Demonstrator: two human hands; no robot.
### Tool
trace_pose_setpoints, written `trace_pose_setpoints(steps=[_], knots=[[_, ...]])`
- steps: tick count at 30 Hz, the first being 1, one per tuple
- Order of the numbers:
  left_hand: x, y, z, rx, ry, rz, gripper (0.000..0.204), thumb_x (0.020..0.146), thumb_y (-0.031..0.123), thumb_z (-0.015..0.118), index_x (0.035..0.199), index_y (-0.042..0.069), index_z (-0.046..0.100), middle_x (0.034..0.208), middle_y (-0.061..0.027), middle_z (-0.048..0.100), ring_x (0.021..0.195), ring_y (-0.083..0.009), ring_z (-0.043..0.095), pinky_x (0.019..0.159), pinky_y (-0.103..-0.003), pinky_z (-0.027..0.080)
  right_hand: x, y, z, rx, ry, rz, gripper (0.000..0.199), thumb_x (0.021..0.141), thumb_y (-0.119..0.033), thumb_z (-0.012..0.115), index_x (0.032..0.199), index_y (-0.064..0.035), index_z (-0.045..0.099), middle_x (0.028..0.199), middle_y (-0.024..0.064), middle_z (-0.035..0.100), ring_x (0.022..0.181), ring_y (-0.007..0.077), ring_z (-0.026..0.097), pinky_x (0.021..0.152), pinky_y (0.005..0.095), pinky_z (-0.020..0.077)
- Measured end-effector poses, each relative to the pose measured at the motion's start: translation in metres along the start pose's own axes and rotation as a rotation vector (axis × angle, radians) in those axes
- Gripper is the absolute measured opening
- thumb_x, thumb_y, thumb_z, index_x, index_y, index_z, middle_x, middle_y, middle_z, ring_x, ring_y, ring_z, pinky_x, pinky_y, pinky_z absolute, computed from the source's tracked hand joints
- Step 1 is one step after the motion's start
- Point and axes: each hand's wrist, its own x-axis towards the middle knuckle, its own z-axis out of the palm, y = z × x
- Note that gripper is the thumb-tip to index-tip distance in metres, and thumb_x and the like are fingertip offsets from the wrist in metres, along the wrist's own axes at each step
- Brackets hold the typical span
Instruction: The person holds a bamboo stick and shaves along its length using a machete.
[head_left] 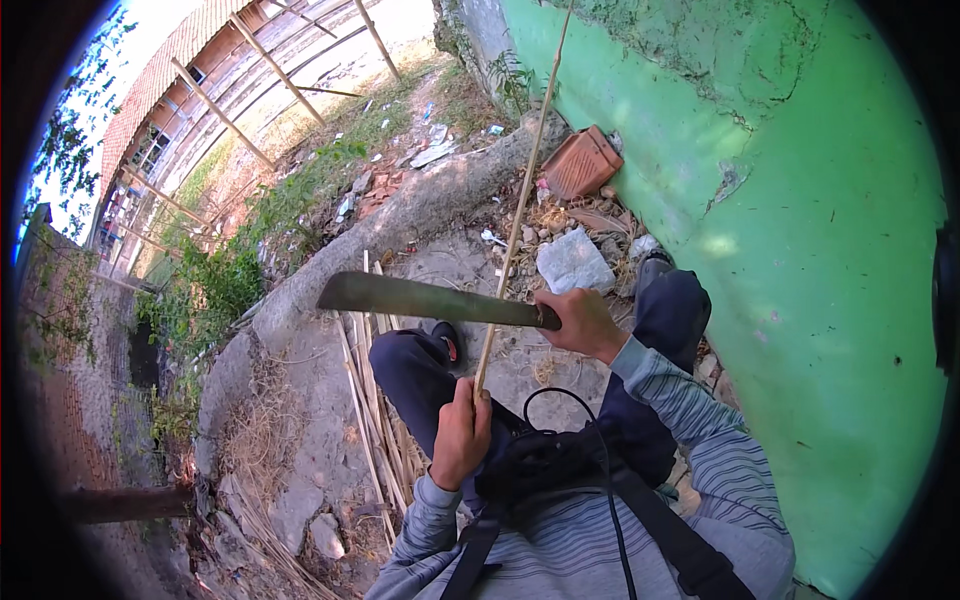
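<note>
The left hand (461,432) is clenched around the lower end of a long thin stick (518,215), standing it upright and steady, so the machete (425,299) gripped in the right hand (582,322) lies crosswise against its shaft.

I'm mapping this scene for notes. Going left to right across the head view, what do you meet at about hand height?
Weeds → split strips on the ground → left hand gripping a thin stick → right hand on the machete handle → green wall.
</note>
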Motion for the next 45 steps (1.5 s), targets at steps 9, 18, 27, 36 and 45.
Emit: trace_pose_setpoints(steps=[9,18,27,36,45], knots=[[-0.015,-0.001,-0.007,0.009,-0.003,-0.023,0.013,0.107,0.01,0.053,0.1,0.0,0.049,0.067,-0.0227,0.053,0.058,-0.0437,0.057,0.054,-0.048,0.039,0.008,0.016,0.0,0.021,0.016,0.014,0.025,0.083,-0.029,0.078,0.098,-0.0124,0.068,0.068,0.0135,0.068,0.068,0.0389,0.071,0.063,0.0507,0.0562],[-0.061,0.004,-0.032,0.077,-0.043,-0.139,0.012,0.107,0.011,0.053,0.1,0.002,0.05,0.066,-0.0213,0.054,0.056,-0.0407,0.056,0.052,-0.046,0.038,0.081,0.115,-0.052,-0.097,0.299,0.287,0.026,0.083,-0.023,0.079,0.094,-0.002,0.068,0.075,0.0201,0.069,0.075,0.0445,0.069,0.065,0.0497,0.053],[-0.043,-0.03,-0.012,-0.929,-0.246,-0.624,0.022,0.113,0.029,0.045,0.098,0.014,0.046,0.065,0.0042,0.036,0.047,-0.007,0.033,0.043,-0.026,0.026,0.05,0.058,-0.047,0.054,0.295,0.1,0.024,0.085,-0.018,0.075,0.083,0.0021,0.063,0.067,0.0161,0.063,0.062,0.034,0.065,0.06,0.0454,0.0484],[-0.007,-0.029,0.011,-1.059,-0.262,-0.652,0.024,0.113,0.033,0.043,0.096,0.016,0.045,0.065,0.0055,0.034,0.045,-0.0056,0.028,0.041,-0.025,0.023,-0.025,-0.027,0.004,0.019,-0.161,0.01,0.024,0.084,-0.032,0.076,0.098,-0.013,0.069,0.072,0.0135,0.071,0.071,0.0374,0.073,0.065,0.0516,0.0579],[-0.01,-0.013,0.015,-0.789,-0.186,-0.5,0.021,0.114,0.026,0.044,0.099,0.011,0.049,0.068,0.0055,0.038,0.054,-0.0049,0.035,0.048,-0.024,0.029,-0.029,-0.016,0.015,-0.013,-0.203,0.023,0.021,0.085,-0.032,0.073,0.098,-0.0157,0.072,0.07,0.0156,0.07,0.068,0.0385,0.072,0.065,0.0532,0.0578]])
